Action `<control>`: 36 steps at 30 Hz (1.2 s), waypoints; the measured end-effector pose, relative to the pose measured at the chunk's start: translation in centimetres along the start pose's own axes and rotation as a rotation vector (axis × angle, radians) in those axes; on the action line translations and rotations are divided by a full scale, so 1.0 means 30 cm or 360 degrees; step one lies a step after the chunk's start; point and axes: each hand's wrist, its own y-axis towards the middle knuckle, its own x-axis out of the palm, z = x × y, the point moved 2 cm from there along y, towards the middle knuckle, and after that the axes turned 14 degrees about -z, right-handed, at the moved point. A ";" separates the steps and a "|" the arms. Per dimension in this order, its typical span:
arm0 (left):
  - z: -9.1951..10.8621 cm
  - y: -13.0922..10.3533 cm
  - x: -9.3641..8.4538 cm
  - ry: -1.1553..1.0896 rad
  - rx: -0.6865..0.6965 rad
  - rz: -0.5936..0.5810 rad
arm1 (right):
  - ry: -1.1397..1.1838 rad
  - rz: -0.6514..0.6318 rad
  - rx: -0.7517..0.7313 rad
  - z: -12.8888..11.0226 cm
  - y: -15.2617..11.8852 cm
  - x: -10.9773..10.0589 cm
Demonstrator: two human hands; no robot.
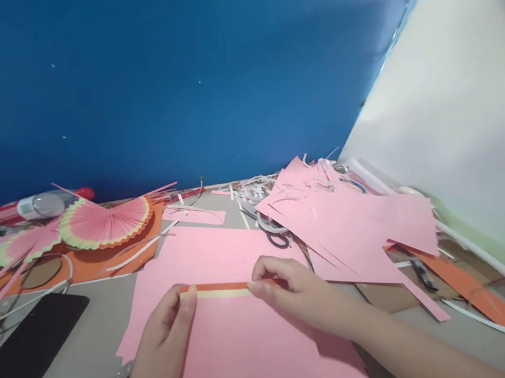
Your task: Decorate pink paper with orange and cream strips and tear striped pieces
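Between my two hands stretches a narrow paper strip [223, 289], orange along its top and pale yellow below. My left hand [164, 331] pinches its left end between thumb and fingers. Closer to the right end, my right hand [290, 283] grips the strip the same way, its thumb on the front. Underneath lies a large pink paper sheet [237, 352], reaching past both hands. The fingers hide both ends of the strip in part.
Folded pink paper fans [107, 223] rest on orange paper [81, 270] at left, beside a plastic bottle [36, 207]. A black phone [35, 360] lies front left. To the right are pink offcuts [355, 231], scissors [277, 238], a cutter [424, 275] and an orange strip [485, 295].
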 end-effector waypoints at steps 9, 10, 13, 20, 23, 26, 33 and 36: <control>0.000 0.004 0.008 -0.0150 -0.0082 -0.0185 | 0.0613 -0.0815 -0.0005 0.088 0.020 0.022; -0.003 0.007 0.009 -0.0154 -0.0091 -0.0172 | 0.0626 -0.0853 -0.0007 0.085 0.017 0.024; -0.006 0.019 0.010 -0.0116 0.0002 -0.0078 | 0.0642 -0.0899 -0.0001 0.082 0.014 0.030; 0.003 0.009 -0.008 0.0026 0.0251 0.0076 | 0.1035 -0.0009 -0.0186 0.108 0.041 0.015; -0.009 0.004 -0.017 -0.0004 0.0293 0.0186 | 0.1140 0.0310 -0.0291 0.122 0.050 -0.005; -0.019 0.011 -0.015 0.0079 0.0350 0.0257 | 0.1123 0.0381 -0.0335 0.131 0.056 -0.015; -0.009 0.018 0.003 -0.0333 0.0206 0.0142 | 0.1041 0.0431 -0.0392 0.125 0.052 -0.004; 0.006 0.013 -0.002 -0.0280 0.0312 0.0144 | 0.0954 0.0492 -0.0346 0.126 0.053 -0.012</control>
